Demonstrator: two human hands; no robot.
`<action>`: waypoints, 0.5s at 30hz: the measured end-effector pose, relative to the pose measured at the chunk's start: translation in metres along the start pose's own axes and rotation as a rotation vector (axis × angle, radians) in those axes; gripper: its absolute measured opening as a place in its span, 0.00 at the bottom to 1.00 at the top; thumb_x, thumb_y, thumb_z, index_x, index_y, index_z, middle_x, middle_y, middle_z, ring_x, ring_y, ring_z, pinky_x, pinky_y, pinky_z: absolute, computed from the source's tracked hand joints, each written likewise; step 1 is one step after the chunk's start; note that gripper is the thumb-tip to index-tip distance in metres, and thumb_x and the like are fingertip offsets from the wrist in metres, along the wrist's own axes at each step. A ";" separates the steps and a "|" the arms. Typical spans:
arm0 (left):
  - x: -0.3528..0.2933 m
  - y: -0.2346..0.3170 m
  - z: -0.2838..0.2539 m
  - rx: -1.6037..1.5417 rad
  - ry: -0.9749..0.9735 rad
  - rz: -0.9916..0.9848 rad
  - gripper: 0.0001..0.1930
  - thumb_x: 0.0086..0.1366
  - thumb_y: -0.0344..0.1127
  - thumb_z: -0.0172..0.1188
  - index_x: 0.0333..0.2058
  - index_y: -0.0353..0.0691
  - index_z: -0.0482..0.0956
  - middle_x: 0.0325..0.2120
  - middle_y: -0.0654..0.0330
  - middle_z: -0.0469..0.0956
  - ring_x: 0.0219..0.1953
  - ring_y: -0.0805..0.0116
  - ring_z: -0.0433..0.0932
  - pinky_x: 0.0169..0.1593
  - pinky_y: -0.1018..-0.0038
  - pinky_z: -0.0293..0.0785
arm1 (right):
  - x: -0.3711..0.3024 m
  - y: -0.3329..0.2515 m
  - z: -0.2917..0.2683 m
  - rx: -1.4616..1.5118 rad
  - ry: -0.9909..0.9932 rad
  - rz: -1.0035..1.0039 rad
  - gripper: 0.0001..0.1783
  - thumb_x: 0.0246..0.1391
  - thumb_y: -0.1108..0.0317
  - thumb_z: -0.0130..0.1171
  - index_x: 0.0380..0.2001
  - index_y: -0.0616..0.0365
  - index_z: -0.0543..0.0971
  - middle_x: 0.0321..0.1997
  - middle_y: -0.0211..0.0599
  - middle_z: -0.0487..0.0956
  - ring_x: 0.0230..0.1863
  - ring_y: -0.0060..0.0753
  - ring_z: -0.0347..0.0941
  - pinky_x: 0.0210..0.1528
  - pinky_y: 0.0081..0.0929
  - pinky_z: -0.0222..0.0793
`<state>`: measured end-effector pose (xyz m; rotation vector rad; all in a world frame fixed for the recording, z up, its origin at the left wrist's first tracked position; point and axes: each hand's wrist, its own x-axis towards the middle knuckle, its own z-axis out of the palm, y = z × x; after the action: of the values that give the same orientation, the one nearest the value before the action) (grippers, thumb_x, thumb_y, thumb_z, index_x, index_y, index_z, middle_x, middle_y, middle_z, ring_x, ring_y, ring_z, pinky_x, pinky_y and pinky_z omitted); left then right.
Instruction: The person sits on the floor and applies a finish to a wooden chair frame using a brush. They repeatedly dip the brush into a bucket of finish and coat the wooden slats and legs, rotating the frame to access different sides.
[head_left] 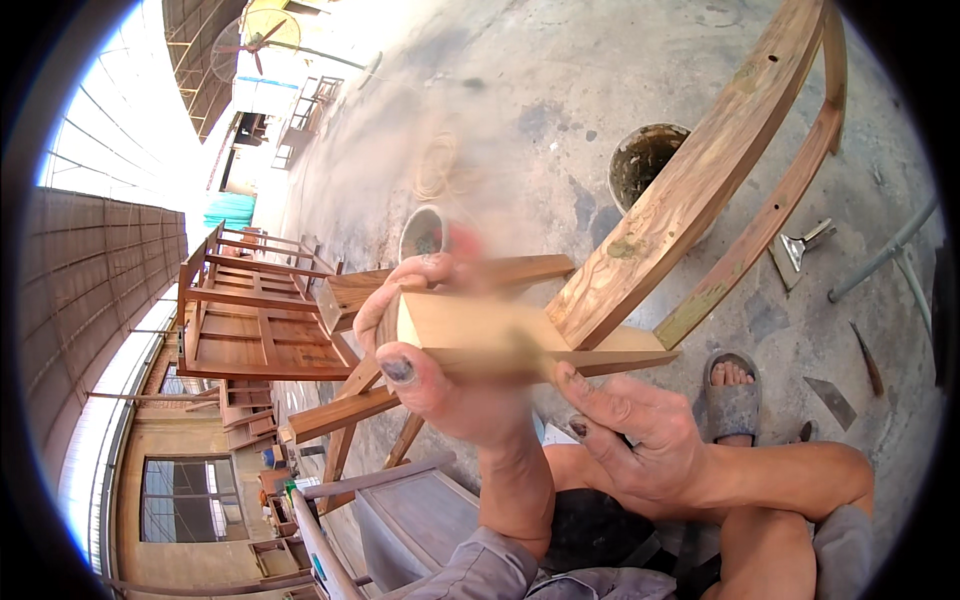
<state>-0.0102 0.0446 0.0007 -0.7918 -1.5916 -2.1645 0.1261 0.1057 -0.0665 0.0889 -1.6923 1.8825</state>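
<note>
Far at the left I see a brown wood frame [265, 310], well apart from the work. The left hand [445, 395] is wrapped around the end of a pale wood block [460, 318], I think to keep it still. The right hand [645, 430] has bent fingers up by the block's near edge; blur hides whether they pinch anything, so I can't tell. A long curved board [690, 190] meets the block, maybe as one piece of furniture. A scraper [800, 246] lies on the floor.

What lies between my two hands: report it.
In the head view, the pale wooden piece, partly blurred, lies between the left hand and the right hand.
</note>
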 end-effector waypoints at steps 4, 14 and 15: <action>-0.001 0.004 -0.007 -0.037 -0.076 -0.054 0.26 0.73 0.60 0.50 0.51 0.40 0.66 0.47 0.49 0.71 0.50 0.62 0.74 0.65 0.54 0.71 | -0.002 0.003 0.000 -0.001 0.005 -0.025 0.33 0.51 0.85 0.62 0.63 0.59 0.77 0.39 0.43 0.83 0.33 0.39 0.80 0.38 0.30 0.78; 0.002 0.000 0.002 0.105 0.021 0.066 0.28 0.76 0.59 0.41 0.45 0.35 0.72 0.42 0.50 0.75 0.37 0.63 0.74 0.39 0.71 0.77 | -0.007 0.008 -0.005 -0.049 0.005 -0.056 0.31 0.51 0.85 0.62 0.61 0.59 0.78 0.44 0.45 0.84 0.37 0.42 0.82 0.40 0.32 0.79; 0.001 0.000 0.002 0.084 0.032 0.056 0.28 0.76 0.59 0.41 0.45 0.35 0.72 0.42 0.50 0.75 0.37 0.63 0.74 0.39 0.71 0.77 | -0.009 0.009 -0.006 -0.060 0.009 -0.055 0.31 0.51 0.85 0.63 0.61 0.59 0.78 0.44 0.45 0.84 0.37 0.42 0.82 0.40 0.32 0.79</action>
<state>-0.0108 0.0470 0.0019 -0.7625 -1.6140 -2.0468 0.1315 0.1081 -0.0792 0.1021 -1.7218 1.7884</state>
